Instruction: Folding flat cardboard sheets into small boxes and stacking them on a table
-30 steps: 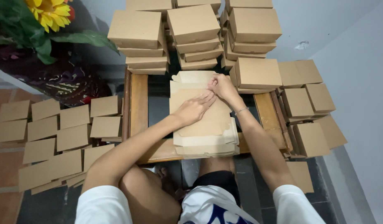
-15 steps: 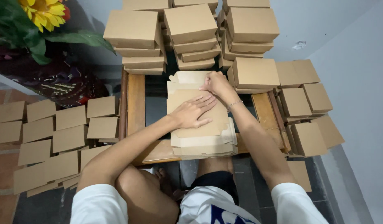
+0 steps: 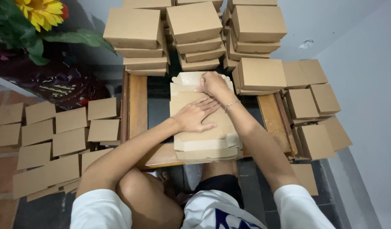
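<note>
Stack of flat cardboard box blanks [image 3: 204, 140] on wooden tabletop [image 3: 138, 106], dead centre. Left hand [image 3: 197, 115] flat on top blank, fingers [image 3: 210, 106] spread wide, pressing, gripping nothing. Right hand [image 3: 212, 84] just beyond on far end of stack, fingers curled over a flap; bracelet on wrist. Loose flat blanks [image 3: 55, 135] on floor left of stack. Folded brown boxes [image 3: 195, 25] piled behind and right of stack. Sunflower [image 3: 43, 12] far left.
</note>
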